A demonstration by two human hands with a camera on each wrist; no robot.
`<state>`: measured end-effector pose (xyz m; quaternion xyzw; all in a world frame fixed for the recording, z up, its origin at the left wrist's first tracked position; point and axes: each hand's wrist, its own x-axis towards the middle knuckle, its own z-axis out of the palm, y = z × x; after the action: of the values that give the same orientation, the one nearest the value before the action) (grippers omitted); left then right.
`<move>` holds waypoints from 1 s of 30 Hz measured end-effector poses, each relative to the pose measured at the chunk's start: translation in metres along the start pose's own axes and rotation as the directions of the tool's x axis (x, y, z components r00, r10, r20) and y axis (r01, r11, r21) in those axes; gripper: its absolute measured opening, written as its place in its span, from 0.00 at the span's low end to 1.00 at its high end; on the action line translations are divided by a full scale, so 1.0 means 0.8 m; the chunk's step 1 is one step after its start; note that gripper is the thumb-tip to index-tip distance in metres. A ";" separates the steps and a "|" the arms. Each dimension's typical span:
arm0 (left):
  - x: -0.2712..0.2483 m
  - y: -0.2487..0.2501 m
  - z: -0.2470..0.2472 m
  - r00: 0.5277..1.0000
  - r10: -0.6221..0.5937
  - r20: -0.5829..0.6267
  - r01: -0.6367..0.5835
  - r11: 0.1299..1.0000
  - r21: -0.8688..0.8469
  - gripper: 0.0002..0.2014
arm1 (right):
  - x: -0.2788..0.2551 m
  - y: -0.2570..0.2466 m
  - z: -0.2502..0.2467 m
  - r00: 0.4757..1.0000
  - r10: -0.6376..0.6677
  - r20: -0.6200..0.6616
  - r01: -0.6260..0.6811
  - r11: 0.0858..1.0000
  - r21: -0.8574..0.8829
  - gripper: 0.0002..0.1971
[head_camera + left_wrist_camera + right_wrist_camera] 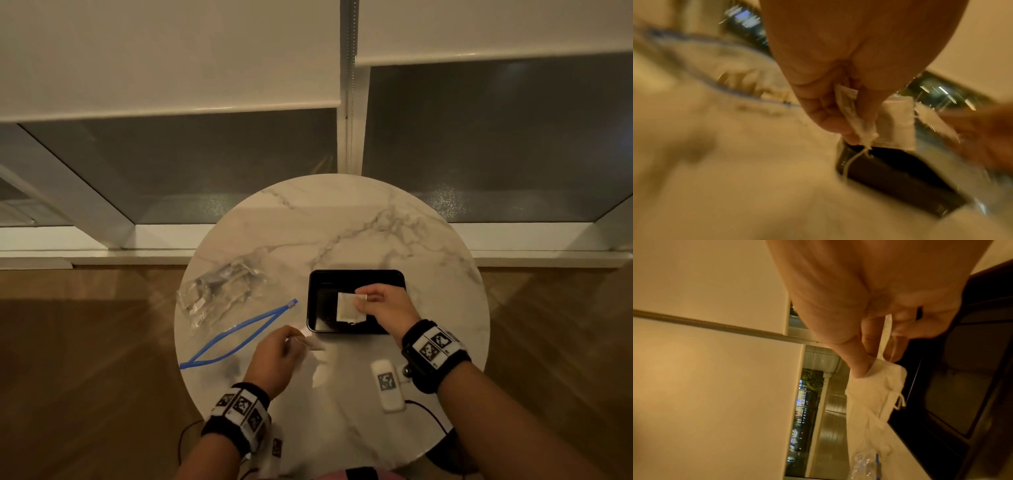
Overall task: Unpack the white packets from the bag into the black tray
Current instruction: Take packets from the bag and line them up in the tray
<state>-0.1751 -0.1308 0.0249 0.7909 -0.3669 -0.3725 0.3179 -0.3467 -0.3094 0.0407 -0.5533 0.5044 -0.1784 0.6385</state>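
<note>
Right now the right hand [383, 308] pinches a white packet [350, 307] by its near edge and holds it over the black tray [317, 294]. Packet sits flat-ish over the tray's middle, its long side running toward and away from the person; I cannot tell if it touches the tray floor. So the tray is straight below that hand, and I judge a short drop should finish this one.

Left hand [274, 356] is just left of the tray's near corner, fingers curled round a second packet [310, 343], with its string dangling in the left wrist view. For that packet the tray lies to the right and slightly away, a short reach across.

Clear bag [222, 291] with its blue zip strip [236, 334] lies on the worktop [342, 222] further left, mouth open toward the person, nearer the left hand. More packets seem to be inside; the count is unclear.
</note>
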 end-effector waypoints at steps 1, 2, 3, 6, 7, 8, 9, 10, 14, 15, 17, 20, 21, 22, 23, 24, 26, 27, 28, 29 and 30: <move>0.004 -0.002 -0.001 0.997 0.063 0.043 -0.068 0.989 0.129 0.05 | 0.013 -0.004 0.007 1.000 -0.010 -0.005 0.010 1.000 -0.026 0.10; 0.011 -0.004 -0.002 0.987 0.132 0.090 -0.149 0.962 0.230 0.06 | 0.027 -0.007 0.017 1.000 -0.012 -0.003 0.012 0.998 -0.064 0.09; 0.018 -0.007 -0.001 0.972 0.192 0.139 -0.225 0.931 0.287 0.07 | 0.039 -0.007 0.025 1.000 -0.014 -0.006 0.013 0.993 -0.120 0.09; 0.041 -0.013 0.004 0.943 0.231 0.240 -0.305 0.890 0.340 0.08 | 0.077 -0.004 0.049 1.000 -0.019 -0.019 0.012 0.946 -0.325 0.06; 0.049 -0.017 0.004 0.942 0.224 0.250 -0.302 0.891 0.338 0.09 | 0.088 -0.002 0.058 1.000 -0.016 -0.009 0.011 0.921 -0.389 0.06; 0.056 -0.020 0.006 0.942 0.211 0.260 -0.293 0.895 0.335 0.11 | 0.096 -0.001 0.065 1.000 -0.013 0.003 0.013 0.890 -0.456 0.06; 0.062 -0.026 0.005 0.943 0.198 0.267 -0.282 0.901 0.330 0.12 | 0.104 -0.001 0.072 1.000 -0.010 0.009 0.013 0.856 -0.517 0.07; 0.066 -0.029 0.005 0.943 0.191 0.272 -0.277 0.904 0.327 0.12 | 0.111 0.000 0.075 1.000 -0.008 0.001 0.007 0.828 -0.560 0.08; 0.078 -0.040 0.003 0.932 0.210 0.294 -0.299 0.905 0.301 0.09 | 0.128 0.005 0.084 0.999 0.018 -0.050 -0.044 0.802 -0.595 0.11; 0.079 -0.041 0.003 0.930 0.224 0.291 -0.312 0.900 0.304 0.09 | 0.130 0.007 0.084 0.998 0.020 -0.063 -0.054 0.797 -0.602 0.12; 0.083 -0.042 0.001 0.922 0.256 0.290 -0.340 0.894 0.292 0.10 | 0.134 0.010 0.086 0.997 0.014 -0.077 -0.059 0.782 -0.620 0.12; 0.089 -0.047 0.000 0.907 0.267 0.326 -0.364 0.886 0.287 0.11 | 0.137 0.011 0.091 0.996 0.004 -0.086 -0.060 0.751 -0.658 0.09; 0.090 -0.047 0.000 0.902 0.268 0.338 -0.370 0.884 0.286 0.11 | 0.137 0.012 0.091 0.995 -0.001 -0.098 -0.065 0.742 -0.667 0.09; 0.092 -0.048 0.000 0.899 0.272 0.343 -0.375 0.882 0.284 0.11 | 0.138 0.012 0.093 0.993 -0.001 -0.114 -0.076 0.737 -0.671 0.08; 0.093 -0.049 0.000 0.898 0.272 0.347 -0.377 0.882 0.283 0.11 | 0.139 0.012 0.094 0.991 -0.002 -0.131 -0.087 0.735 -0.673 0.07; 0.095 -0.050 -0.001 0.896 0.277 0.348 -0.382 0.880 0.282 0.11 | 0.140 0.012 0.095 0.989 -0.001 -0.149 -0.101 0.733 -0.672 0.07; 0.094 -0.052 -0.002 0.893 0.285 0.348 -0.390 0.876 0.282 0.11 | 0.141 0.015 0.098 0.985 0.005 -0.172 -0.121 0.729 -0.674 0.06; 0.095 -0.053 -0.004 0.892 0.288 0.348 -0.393 0.875 0.282 0.11 | 0.142 0.015 0.101 0.984 0.011 -0.175 -0.129 0.723 -0.678 0.06; 0.094 -0.055 -0.005 0.891 0.289 0.350 -0.395 0.875 0.282 0.12 | 0.143 0.014 0.104 0.984 0.017 -0.177 -0.135 0.717 -0.684 0.06; 0.094 -0.057 -0.006 0.890 0.291 0.352 -0.398 0.873 0.283 0.12 | 0.144 0.013 0.107 0.983 0.025 -0.180 -0.144 0.712 -0.688 0.05; 0.094 -0.058 -0.007 0.888 0.293 0.356 -0.401 0.871 0.284 0.12 | 0.146 0.012 0.109 0.982 0.033 -0.188 -0.155 0.707 -0.690 0.05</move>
<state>-0.1203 -0.1663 -0.0345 0.6885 -0.6088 -0.3532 0.1747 -0.2264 -0.3518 -0.0306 -0.7113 0.6118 0.0150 0.3459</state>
